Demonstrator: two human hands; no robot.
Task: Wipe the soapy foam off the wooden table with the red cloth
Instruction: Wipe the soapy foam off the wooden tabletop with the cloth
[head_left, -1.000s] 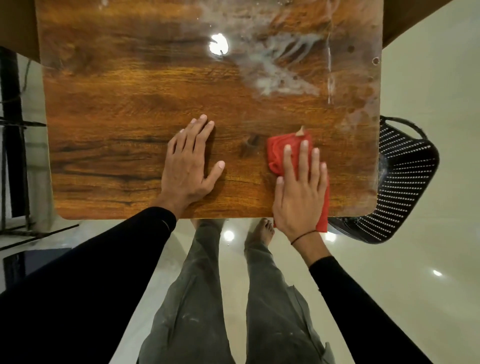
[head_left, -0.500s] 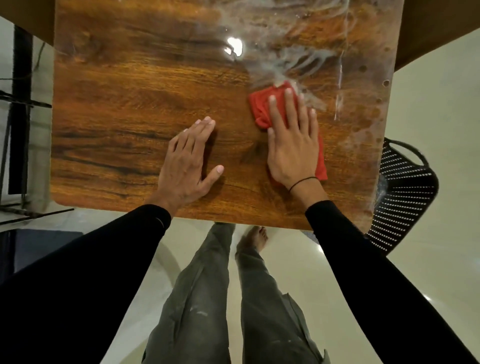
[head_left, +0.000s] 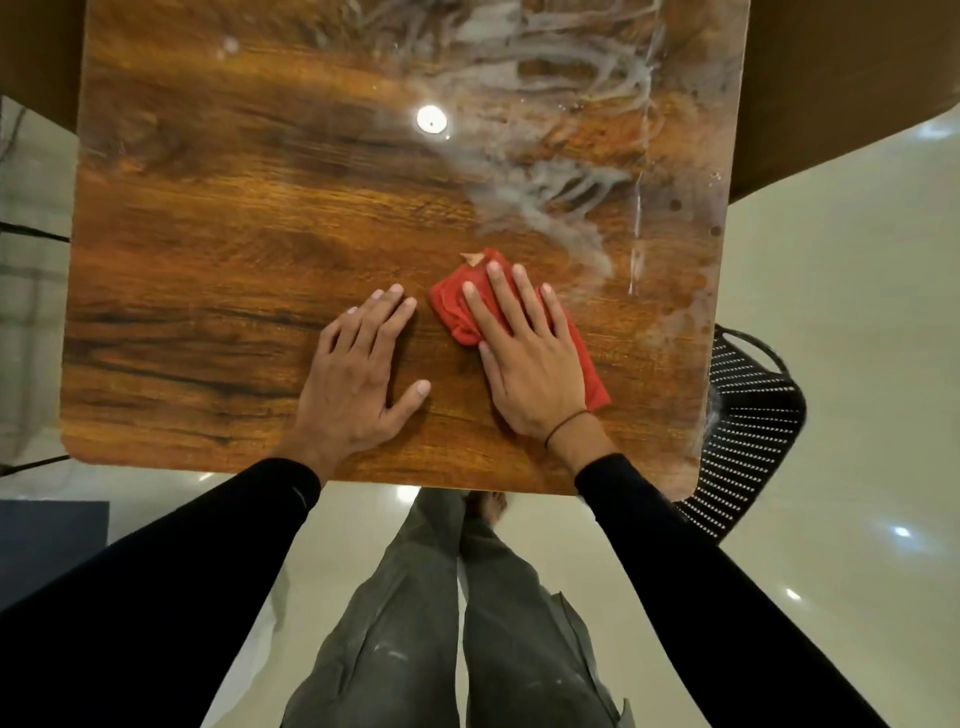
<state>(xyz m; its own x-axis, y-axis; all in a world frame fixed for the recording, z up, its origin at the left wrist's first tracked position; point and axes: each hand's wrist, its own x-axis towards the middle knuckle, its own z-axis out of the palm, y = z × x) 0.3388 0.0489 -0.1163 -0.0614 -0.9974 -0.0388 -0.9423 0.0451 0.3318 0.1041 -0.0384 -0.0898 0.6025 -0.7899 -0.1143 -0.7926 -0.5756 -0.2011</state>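
right hand (head_left: 530, 358) lies flat, fingers straight, pressing the red cloth (head_left: 451, 306) onto the wooden bench (head_left: 208, 260); nothing pinched, just palm weight. left hand (head_left: 358, 379) also flat and relaxed on bare wood just beside the cloth, holding nothing, likely bracing.

cloth sits near the front middle of the bench, on wood that looks clear. the soapy foam (head_left: 550, 192) lies farther back and to the right, in swirled streaks running toward the far edge; a thin line of it (head_left: 636, 254) runs along the right side.

risks, as i judge them:
- a flat palm may let the cloth bunch or slide out from under the fingers, so the hand smears foam instead of lifting it.
- a loaded cloth could spread a film over the clear front area.
- strokes toward the right edge could push foam off onto the black perforated basket (head_left: 748, 431) or the tiled floor (head_left: 857, 312), making it slippery; a bare foot (head_left: 485, 506) shows below the bench edge.
- the bright lamp reflection (head_left: 431, 120) may hide thin residue; hard to tell how wet the wood is there.

counts: hands two, cloth one, bench one, basket one, foam patches perhaps two main ones.
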